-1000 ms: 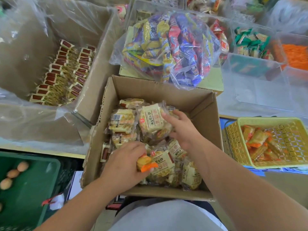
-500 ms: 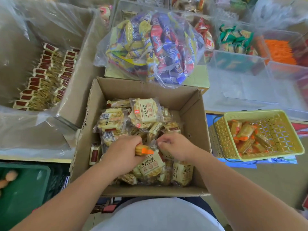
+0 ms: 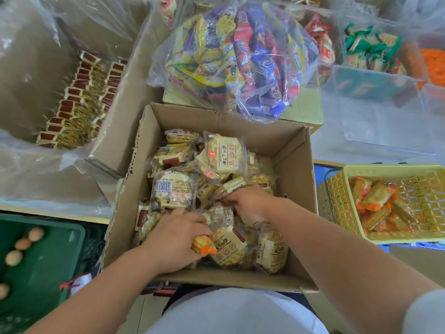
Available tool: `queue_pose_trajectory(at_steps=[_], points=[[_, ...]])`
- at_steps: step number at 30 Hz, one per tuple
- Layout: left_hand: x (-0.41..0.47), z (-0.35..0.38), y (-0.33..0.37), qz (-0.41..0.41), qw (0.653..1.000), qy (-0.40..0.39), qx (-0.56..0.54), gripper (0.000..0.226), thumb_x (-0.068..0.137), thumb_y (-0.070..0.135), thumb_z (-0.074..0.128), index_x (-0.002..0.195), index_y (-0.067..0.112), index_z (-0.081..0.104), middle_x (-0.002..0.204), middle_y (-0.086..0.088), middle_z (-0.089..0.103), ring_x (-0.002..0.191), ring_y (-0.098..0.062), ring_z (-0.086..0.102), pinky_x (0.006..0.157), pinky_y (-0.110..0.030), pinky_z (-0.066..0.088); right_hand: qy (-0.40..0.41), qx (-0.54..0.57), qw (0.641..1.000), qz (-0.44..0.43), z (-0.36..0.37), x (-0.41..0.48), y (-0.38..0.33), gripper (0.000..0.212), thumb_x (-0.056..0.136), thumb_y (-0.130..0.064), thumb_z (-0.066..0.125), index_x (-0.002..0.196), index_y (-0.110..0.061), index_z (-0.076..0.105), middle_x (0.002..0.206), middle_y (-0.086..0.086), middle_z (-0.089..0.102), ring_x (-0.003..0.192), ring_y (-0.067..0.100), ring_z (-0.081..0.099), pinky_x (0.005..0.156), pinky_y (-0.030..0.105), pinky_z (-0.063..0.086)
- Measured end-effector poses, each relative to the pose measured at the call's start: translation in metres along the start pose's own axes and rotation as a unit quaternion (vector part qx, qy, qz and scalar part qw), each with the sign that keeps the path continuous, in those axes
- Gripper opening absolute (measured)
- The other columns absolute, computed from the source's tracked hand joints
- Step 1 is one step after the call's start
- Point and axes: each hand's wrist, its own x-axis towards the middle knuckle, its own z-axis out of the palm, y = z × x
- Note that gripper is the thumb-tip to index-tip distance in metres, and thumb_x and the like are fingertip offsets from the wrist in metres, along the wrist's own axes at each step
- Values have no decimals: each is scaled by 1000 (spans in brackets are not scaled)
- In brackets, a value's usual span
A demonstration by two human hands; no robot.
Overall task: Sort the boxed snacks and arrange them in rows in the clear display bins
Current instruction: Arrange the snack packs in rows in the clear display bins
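Head view, starting far left of the cardboard box [image 3: 292,169] in front of me: a green crate [image 3: 48,261] sits low down with a few eggs [image 3: 14,257] lying in it. Beyond the crate, up and left of the box, stands a big lined carton [image 3: 120,131] with clear plastic spilling over its edges and red-and-gold packets [image 3: 79,100] stacked in rows inside. The box itself is open at the top and heaped with cream packets [image 3: 224,155] of round crackers, lying every which way. Both my hands are down inside it. My left hand [image 3: 173,239] is near the box's front wall, fingers curled round an orange-ended packet [image 3: 203,245] whose tip pokes out from my grip. My right hand [image 3: 248,204] is near the middle of the box, knuckles up, fingers dug down among the cream packets; I cannot tell whether they actually hold one. Behind the box, touching its back wall, rests a clear bag [image 3: 240,56] stuffed with blue, yellow and red wrappers. Just right of the box stands a yellow basket [image 3: 337,201] holding more orange-ended snacks [image 3: 378,196] in a loose pile. Beyond the basket, up and right of the box, are the clear bins [image 3: 385,131]; the near one looks bare, and one further back holds green-wrapped snacks [image 3: 370,49].
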Motion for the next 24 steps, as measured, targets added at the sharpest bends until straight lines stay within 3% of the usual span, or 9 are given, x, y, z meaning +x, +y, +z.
queue_pose_trajectory(at_steps=[5,10,13,18,22,24], points=[[-13,2,-3,-19,999,15,-35,45,86,63,66,130,52,62,149,22,48,107,-5,29,100,-36,41,-26,-106,993,-41,4,17,0,59,92,-17,56,149,-30,44,144,1,56,132,30,50,107,46,40],[-13,-1,-2,-27,997,28,-66,45,86,59,69,130,50,64,148,24,50,112,-7,36,101,-36,40,20,-167,985,-45,16,18,6,82,79,-26,72,152,-32,36,160,3,36,146,32,31,118,49,28],[-12,1,-3,-32,996,34,-80,47,85,59,71,131,51,63,147,26,50,116,-7,38,103,-36,40,14,-217,975,-36,19,15,13,75,77,-42,72,147,-34,44,155,0,44,146,29,32,117,50,23],[-12,4,-6,-35,995,35,-88,51,84,60,72,133,51,62,147,27,50,116,-4,37,103,-35,38,3,-199,980,-16,15,14,13,73,77,-53,72,143,-31,51,151,2,48,142,30,35,116,46,25],[-11,5,-7,-35,995,32,-92,51,84,60,72,133,50,62,148,26,50,120,-7,37,105,-37,37,-37,-228,973,2,11,16,6,87,73,-64,71,148,-30,44,157,1,39,144,32,31,118,49,26],[-10,5,-7,-33,995,32,-92,51,85,60,71,133,50,62,149,25,50,120,-7,37,106,-38,37,-64,-241,968,26,10,17,1,78,78,-56,71,146,-28,47,157,2,38,144,32,29,118,50,27]])
